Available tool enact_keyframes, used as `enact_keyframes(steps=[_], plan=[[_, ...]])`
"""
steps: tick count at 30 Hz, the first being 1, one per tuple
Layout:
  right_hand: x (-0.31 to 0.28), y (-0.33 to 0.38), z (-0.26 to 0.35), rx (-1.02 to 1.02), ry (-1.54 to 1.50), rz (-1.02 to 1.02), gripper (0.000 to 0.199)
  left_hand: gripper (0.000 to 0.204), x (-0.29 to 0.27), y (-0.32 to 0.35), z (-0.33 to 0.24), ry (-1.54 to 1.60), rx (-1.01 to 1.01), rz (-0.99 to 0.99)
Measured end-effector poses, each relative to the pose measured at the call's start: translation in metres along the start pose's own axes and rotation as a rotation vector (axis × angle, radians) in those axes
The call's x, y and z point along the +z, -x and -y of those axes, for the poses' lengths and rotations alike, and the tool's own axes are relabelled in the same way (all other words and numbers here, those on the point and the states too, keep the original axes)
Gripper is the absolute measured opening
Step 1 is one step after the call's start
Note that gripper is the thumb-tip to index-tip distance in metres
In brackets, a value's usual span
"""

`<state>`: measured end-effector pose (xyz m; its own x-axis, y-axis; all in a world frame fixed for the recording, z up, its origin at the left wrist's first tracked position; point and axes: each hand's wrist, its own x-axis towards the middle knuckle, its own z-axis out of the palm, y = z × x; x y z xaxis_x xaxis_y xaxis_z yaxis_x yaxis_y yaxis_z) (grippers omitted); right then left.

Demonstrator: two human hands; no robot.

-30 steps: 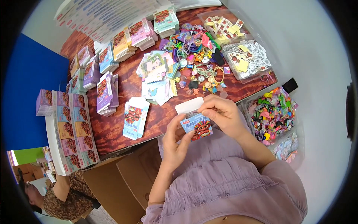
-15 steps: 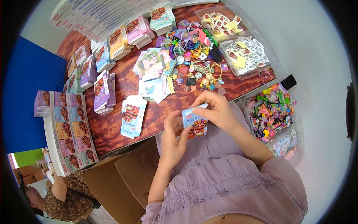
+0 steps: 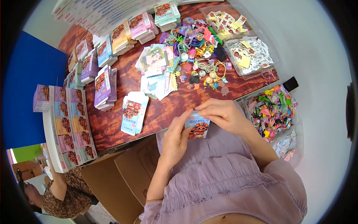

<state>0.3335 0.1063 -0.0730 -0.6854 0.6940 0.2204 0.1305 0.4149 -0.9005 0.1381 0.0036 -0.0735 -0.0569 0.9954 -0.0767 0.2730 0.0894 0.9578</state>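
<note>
Over my lap, just off the table's front edge, I hold a small light-blue printed box [image 3: 197, 127] with a cartoon picture on its front. My left hand [image 3: 176, 136] is closed around its left side, thumb on the front face. At the box's top end, the fingers of my right hand [image 3: 222, 115] are pinched together on the flap. On the table to the left lie flat light-blue box blanks [image 3: 132, 114] in a small pile. Beyond my hands are a heap of paper cards and stickers [image 3: 154, 71] and a pile of colourful trinkets and hair ties [image 3: 197, 44].
Stacks of purple boxes [image 3: 104, 87] and other coloured ones line the table's left and back. A display tray of finished boxes [image 3: 71, 127] stands at the left edge. Clear bins of stickers [image 3: 248, 56] and plastic trinkets [image 3: 270, 112] sit to the right. Another person [image 3: 65, 194] is at lower left.
The box's raised top flap has been folded down. My right hand has moved lower over the box top, and my left fingers have come up to that end.
</note>
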Motion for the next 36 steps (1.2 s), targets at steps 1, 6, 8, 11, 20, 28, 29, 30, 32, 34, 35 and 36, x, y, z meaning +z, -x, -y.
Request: enact_keyframes(steps=[1,6,8,11,20,28,29,30,32,34,35,36], plan=[[0.003,0.0,0.001,-0.004,-0.004,0.005,0.02,0.046,-0.004,0.002,0.003,-0.056,0.042,0.013],[0.031,0.004,-0.008,-0.011,-0.08,-0.078,0.022,0.044,-0.014,0.012,0.007,-0.03,-0.02,-0.013],[0.049,0.003,-0.005,0.11,-0.221,-0.079,0.022,0.045,-0.028,0.019,0.011,-0.134,-0.014,-0.054],[0.071,-0.011,0.004,0.352,-0.404,-0.084,0.025,0.049,-0.099,0.031,0.021,-0.121,-0.156,-0.371],[0.162,-0.113,0.011,-0.327,0.488,-0.184,0.024,0.046,-0.216,0.061,0.084,-1.064,-0.032,-0.887],[0.208,-0.154,0.029,-0.27,0.621,-0.195,0.035,0.055,-0.148,0.04,0.052,-0.969,0.061,-0.499],[0.2,-0.152,0.029,-0.262,0.525,-0.232,0.029,0.055,-0.149,0.04,0.049,-0.965,0.093,-0.526],[0.188,-0.148,0.032,-0.263,0.526,-0.226,0.029,0.055,-0.15,0.041,0.043,-0.962,0.089,-0.528],[0.159,-0.136,0.048,-0.303,0.32,-0.216,0.019,0.05,-0.151,0.046,0.021,-0.513,0.016,-0.533],[0.131,-0.121,0.065,-0.327,0.318,-0.121,0.016,0.043,-0.169,0.045,0.005,-0.298,-0.231,-0.13],[0.121,-0.113,0.075,-0.354,0.314,-0.03,0.013,0.041,-0.175,0.042,0.003,-0.138,-0.329,0.125],[0.116,-0.105,0.083,-0.356,0.311,-0.027,0.013,0.049,-0.177,0.04,0.004,0.009,-0.245,0.339]])
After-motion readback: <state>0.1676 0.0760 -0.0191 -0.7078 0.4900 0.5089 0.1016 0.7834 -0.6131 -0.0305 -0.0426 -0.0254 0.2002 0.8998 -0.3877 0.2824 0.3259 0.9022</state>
